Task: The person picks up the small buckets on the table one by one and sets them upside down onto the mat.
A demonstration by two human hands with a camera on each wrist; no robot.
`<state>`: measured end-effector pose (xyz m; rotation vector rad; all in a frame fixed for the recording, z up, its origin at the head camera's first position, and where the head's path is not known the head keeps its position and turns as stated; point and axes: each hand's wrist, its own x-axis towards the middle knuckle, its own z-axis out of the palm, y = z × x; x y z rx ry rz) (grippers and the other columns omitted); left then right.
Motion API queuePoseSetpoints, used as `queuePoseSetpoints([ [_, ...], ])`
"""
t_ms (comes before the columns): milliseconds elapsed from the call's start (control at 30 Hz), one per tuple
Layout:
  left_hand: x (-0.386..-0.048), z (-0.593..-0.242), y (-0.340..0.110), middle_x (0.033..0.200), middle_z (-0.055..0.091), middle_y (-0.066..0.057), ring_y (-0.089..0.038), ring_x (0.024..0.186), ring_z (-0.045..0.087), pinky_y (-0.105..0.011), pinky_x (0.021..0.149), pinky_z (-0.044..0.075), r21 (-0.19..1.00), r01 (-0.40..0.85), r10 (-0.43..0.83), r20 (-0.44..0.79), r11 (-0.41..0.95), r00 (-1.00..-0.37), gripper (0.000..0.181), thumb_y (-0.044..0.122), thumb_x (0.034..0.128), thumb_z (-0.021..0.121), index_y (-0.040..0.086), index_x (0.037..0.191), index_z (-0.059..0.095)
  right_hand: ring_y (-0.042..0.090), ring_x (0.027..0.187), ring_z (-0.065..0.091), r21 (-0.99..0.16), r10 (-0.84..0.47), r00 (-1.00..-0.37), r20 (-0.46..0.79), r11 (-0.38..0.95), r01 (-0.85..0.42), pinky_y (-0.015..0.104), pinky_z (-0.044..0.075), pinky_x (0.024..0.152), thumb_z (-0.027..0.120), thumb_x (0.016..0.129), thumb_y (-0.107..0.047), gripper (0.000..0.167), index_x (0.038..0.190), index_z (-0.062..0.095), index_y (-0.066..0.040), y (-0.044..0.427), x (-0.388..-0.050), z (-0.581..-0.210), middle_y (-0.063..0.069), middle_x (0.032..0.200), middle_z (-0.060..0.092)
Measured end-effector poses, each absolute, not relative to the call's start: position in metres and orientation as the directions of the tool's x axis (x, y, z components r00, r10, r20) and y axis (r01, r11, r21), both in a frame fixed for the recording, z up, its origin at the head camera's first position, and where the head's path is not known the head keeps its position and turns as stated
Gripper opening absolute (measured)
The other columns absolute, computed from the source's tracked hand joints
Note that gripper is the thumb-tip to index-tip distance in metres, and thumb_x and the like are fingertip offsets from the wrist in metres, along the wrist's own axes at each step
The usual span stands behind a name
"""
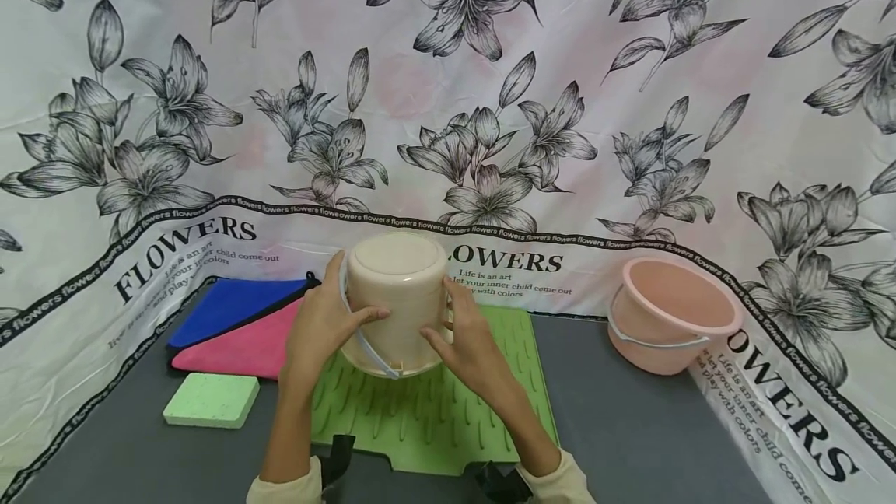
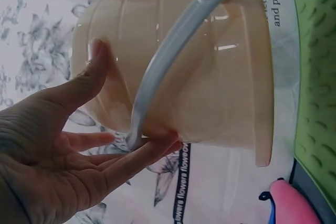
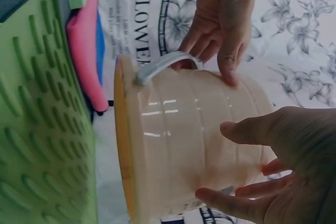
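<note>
A cream bucket point(image 1: 397, 306) is held upside down above a green ridged mat point(image 1: 420, 430), its base facing up and its rim down. My left hand point(image 1: 316, 327) grips its left side, thumb across the front and fingers round the side by the grey handle point(image 2: 168, 51). On the opposite side my right hand point(image 1: 470, 337) holds the wall between thumb and fingers. The handle hangs down the bucket's left front. In the right wrist view the rim point(image 3: 126, 145) stands apart from the mat. The bucket's inside is mostly hidden.
A pink bucket point(image 1: 654, 341) with a pale handle stands upright at the right. To the left lie a blue and pink cloth-like piece with dark edging point(image 1: 241, 337) and a light green sponge point(image 1: 211, 400). A flower-printed sheet point(image 1: 490, 169) hangs behind the dark grey table point(image 1: 602, 418).
</note>
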<state>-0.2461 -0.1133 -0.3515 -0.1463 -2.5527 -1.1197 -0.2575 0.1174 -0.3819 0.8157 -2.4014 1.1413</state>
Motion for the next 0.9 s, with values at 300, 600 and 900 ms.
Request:
queuePoseSetpoints([
  [300, -0.264, -0.372, -0.127, 0.142, 0.061, -0.029, -0.048, 0.12, 0.068, -0.061, 0.095, 0.058, 0.707, 0.259, 0.065, 0.289, 0.659, -0.955, 0.108, 0.035, 0.0821, 0.09, 0.004, 0.163, 0.025, 0.044, 0.126, 0.063, -0.556, -0.412, -0.773, 0.483, 0.537, -0.634, 0.044, 0.064, 0.091, 0.081, 0.089, -0.004, 0.085, 0.157, 0.031, 0.01, 0.114, -0.266, -0.397, 0.032, 0.151, 0.046],
  [600, -0.265, -0.383, -0.139, 0.145, 0.058, -0.031, -0.05, 0.127, 0.062, -0.064, 0.101, 0.054, 0.703, 0.251, 0.115, 0.237, 0.666, -0.965, 0.108, 0.026, 0.0798, 0.092, 0.001, 0.161, 0.025, 0.045, 0.133, 0.061, -0.576, -0.474, -0.783, 0.403, 0.534, -0.619, 0.047, 0.059, 0.103, 0.08, 0.091, -0.009, 0.085, 0.157, 0.028, 0.006, 0.108, -0.267, -0.41, 0.03, 0.154, 0.046],
  [900, -0.265, -0.381, -0.139, 0.148, 0.049, -0.042, -0.056, 0.133, 0.055, -0.065, 0.109, 0.049, 0.64, 0.157, 0.116, 0.105, 0.752, -0.988, 0.136, 0.025, 0.072, 0.097, -0.007, 0.164, 0.002, 0.038, 0.137, 0.058, -0.573, -0.508, -0.795, 0.331, 0.561, -0.597, 0.041, 0.058, 0.106, 0.081, 0.091, -0.009, 0.097, 0.164, 0.018, 0.0, 0.109, -0.269, -0.409, 0.025, 0.162, 0.039],
])
